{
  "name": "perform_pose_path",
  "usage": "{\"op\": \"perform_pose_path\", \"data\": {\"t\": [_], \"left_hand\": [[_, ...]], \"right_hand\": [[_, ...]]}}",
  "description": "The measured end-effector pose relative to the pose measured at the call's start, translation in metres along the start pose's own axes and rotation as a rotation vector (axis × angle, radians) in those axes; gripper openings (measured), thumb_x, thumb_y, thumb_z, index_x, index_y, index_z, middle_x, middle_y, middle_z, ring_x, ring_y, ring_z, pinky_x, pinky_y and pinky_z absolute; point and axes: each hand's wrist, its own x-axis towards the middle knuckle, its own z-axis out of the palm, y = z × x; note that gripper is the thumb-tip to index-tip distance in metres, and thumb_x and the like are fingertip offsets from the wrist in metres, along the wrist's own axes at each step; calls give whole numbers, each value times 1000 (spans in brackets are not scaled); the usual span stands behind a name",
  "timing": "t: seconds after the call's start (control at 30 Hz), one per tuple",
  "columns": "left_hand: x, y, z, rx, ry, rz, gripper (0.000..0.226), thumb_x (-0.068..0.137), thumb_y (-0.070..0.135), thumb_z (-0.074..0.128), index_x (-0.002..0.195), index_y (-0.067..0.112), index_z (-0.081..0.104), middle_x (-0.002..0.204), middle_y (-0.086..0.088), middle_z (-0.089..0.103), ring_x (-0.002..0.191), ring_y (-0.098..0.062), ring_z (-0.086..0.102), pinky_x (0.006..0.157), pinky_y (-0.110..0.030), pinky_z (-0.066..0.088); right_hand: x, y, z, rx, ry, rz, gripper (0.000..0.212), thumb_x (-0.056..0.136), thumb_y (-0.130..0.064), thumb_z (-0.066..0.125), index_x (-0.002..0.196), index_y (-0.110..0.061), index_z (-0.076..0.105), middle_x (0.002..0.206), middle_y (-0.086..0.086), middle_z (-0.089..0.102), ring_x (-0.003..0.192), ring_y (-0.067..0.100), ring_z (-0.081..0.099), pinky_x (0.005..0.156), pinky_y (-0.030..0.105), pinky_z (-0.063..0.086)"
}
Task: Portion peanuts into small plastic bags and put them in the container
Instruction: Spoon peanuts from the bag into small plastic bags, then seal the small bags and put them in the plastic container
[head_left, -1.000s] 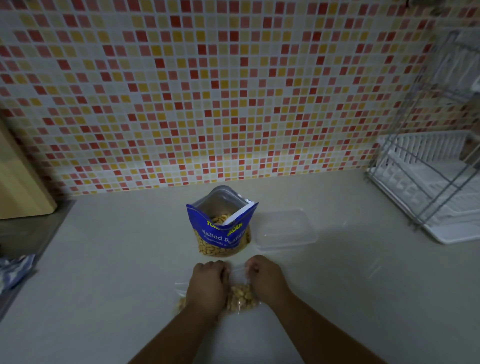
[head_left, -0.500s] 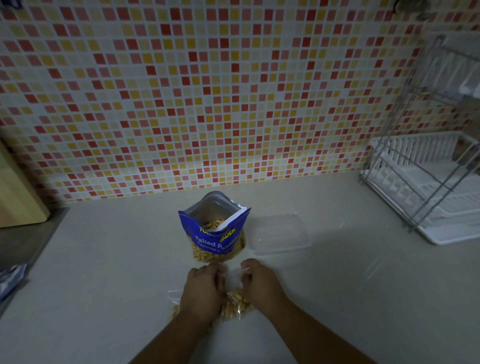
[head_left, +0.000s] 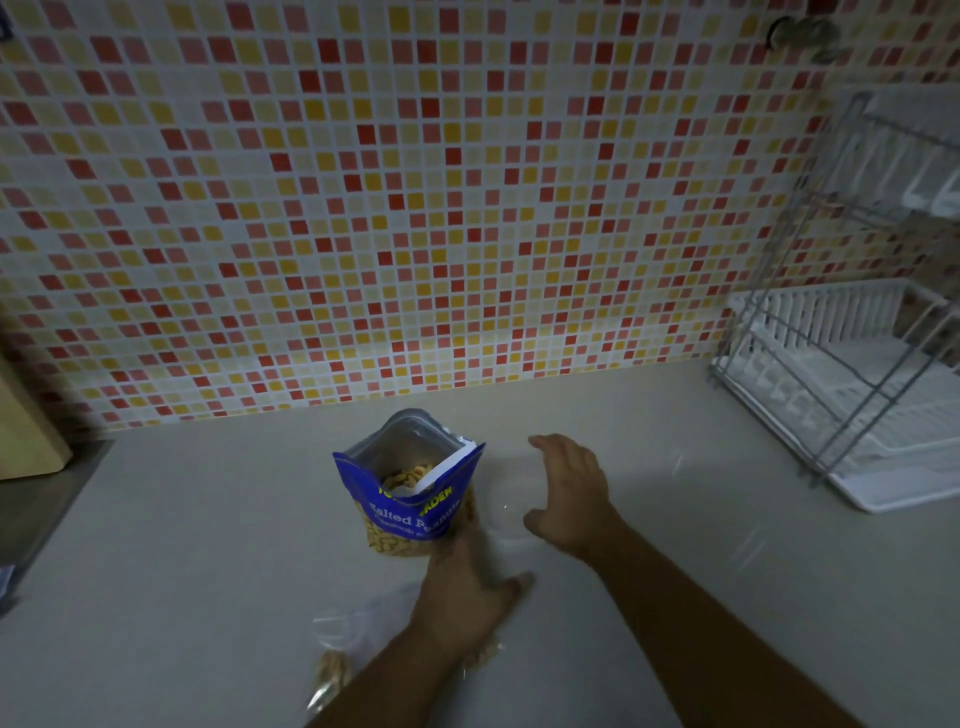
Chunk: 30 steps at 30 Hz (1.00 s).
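Observation:
A blue pouch of salted peanuts (head_left: 410, 501) stands open on the pale counter (head_left: 208, 545). Just right of it sits a clear plastic container (head_left: 505, 496), faint in the dim light. My right hand (head_left: 569, 493) hovers over the container with fingers and thumb spread, holding nothing. My left hand (head_left: 467, 597) lies flat near the pouch's base, thumb out to the right. A small plastic bag with peanuts (head_left: 488, 652) shows under my left wrist. More clear plastic with peanuts (head_left: 332, 670) lies left of that forearm.
A white dish rack with a wire frame (head_left: 857, 395) fills the right side of the counter. A wooden board (head_left: 26, 415) leans at the far left above a steel sink edge (head_left: 36, 509). A mosaic tile wall (head_left: 415, 208) backs the counter.
Both hands have let go of the small bag's top. My right hand moved up and right to the container. My left hand slid forward toward the pouch.

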Motion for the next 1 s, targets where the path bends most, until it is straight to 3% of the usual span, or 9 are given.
{"op": "perform_pose_path", "data": {"t": [0.1,0.27,0.37,0.5,0.57,0.67,0.73,0.83,1.0], "left_hand": [[18,-5,13,-80,-5,-96,87,56,53,73,132,27,39,129,9,52,118,-10,52,98,-29,47],[34,-14,27,-108,-10,-113,88,59,51,65,138,25,36,133,7,53,121,-10,53,99,-31,47],[35,-12,31,-193,8,-174,97,57,45,70,142,23,29,130,6,54,116,-13,56,97,-32,48],[37,-7,34,-263,28,-176,93,59,32,75,140,26,30,131,7,52,118,-13,54,99,-37,48],[37,-7,35,-322,33,-191,85,58,34,74,134,26,38,129,7,53,117,-11,54,101,-38,47],[33,-3,33,-290,49,-173,63,59,22,78,114,29,47,116,7,58,110,-14,59,90,-26,48],[28,-1,28,-236,15,-134,75,59,21,83,123,21,44,126,0,54,117,-19,55,93,-29,47],[12,0,20,-158,-100,-112,106,63,26,83,146,20,17,149,-3,33,134,-20,38,106,-26,35],[-25,-1,13,-114,-166,-5,111,65,30,83,147,28,8,153,2,23,140,-16,27,104,-17,24]], "right_hand": [[26,18,-8,-285,-333,-73,116,64,-43,77,150,-28,0,160,3,-1,146,29,-3,118,45,7],[51,37,8,-535,-506,-186,133,55,-57,79,149,-30,-12,158,9,-18,144,33,-21,115,51,-8],[54,44,17,-542,-512,-212,132,54,-56,80,148,-34,-11,158,10,-16,144,34,-18,115,53,-8],[51,48,19,-481,-434,-254,121,54,-46,81,147,-39,3,157,11,3,144,33,2,115,53,-1],[43,47,17,-452,-436,-257,117,57,-43,80,147,-38,6,156,13,6,143,32,6,115,53,1],[25,48,13,-394,-430,-239,112,57,-45,75,147,-36,10,154,14,11,142,32,10,115,52,7],[9,48,11,-360,-426,-234,112,51,-52,66,147,-36,12,153,14,13,140,32,13,114,51,10],[-17,43,10,-313,-422,-240,109,48,-58,55,146,-36,13,151,13,15,138,32,16,114,50,12],[-60,33,10,-237,-449,-240,107,53,-54,60,146,-37,11,152,11,9,141,29,6,117,49,2]]}}
